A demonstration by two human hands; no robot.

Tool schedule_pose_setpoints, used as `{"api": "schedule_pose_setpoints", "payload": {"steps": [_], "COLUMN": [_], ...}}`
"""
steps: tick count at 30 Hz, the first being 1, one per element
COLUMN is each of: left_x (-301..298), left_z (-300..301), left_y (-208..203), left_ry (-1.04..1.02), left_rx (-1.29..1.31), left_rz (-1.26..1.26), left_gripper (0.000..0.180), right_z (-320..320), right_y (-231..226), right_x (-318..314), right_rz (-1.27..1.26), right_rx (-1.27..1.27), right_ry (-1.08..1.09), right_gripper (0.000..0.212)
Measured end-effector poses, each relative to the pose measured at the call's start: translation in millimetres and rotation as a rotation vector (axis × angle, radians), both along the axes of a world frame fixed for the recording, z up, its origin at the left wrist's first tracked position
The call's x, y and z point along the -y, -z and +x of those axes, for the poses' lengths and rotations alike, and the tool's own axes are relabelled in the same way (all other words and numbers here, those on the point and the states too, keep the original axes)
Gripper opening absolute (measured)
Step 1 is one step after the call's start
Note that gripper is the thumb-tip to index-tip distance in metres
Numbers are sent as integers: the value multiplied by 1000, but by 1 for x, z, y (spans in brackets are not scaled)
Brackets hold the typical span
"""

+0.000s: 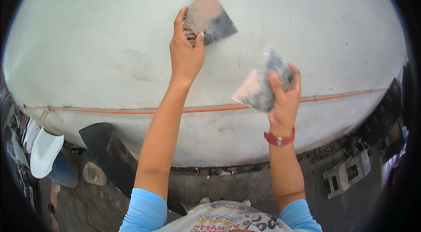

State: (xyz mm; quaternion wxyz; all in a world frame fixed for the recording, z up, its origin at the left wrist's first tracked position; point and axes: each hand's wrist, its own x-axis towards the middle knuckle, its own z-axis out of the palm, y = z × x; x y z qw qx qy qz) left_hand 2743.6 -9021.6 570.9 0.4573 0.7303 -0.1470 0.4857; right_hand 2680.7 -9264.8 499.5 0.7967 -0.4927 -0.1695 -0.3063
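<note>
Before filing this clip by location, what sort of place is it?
Probably a body-repair workshop: a pinkish, smeared square plate in the left hand, a curved white panel, a grey moulded part with rectangular openings.

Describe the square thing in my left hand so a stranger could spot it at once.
Start with the broad off-white surface crossed by a thin orange line. Above that line, the left hand holds a flat, pink-and-grey square plate, one corner pointing up. It sits higher and shows a crisper outline than its neighbour, the blurred, shiny pink-and-grey piece in the right hand.
</note>
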Motion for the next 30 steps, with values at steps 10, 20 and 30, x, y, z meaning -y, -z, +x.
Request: {"api": "schedule_pose_setpoints", "payload": {"steps": [10,20,30], "left_x": [10,-6,-14], "left_z": [-1,18,20], "left_y": [3,7,14], "left_ry": [-457,-614,-525], "left_rx": [-28,148,109], "left_rz": [224,826,802], "left_gripper": [86,76,76], "right_z": [90,99,102], "right_y": [-36,-4,-7], "right_x": [-35,-33,-35], "right_rz": [-399,-331,-423], "right_rx": [181,191,253], "right_ry": [305,306,351], "right_gripper": [31,30,29]}}
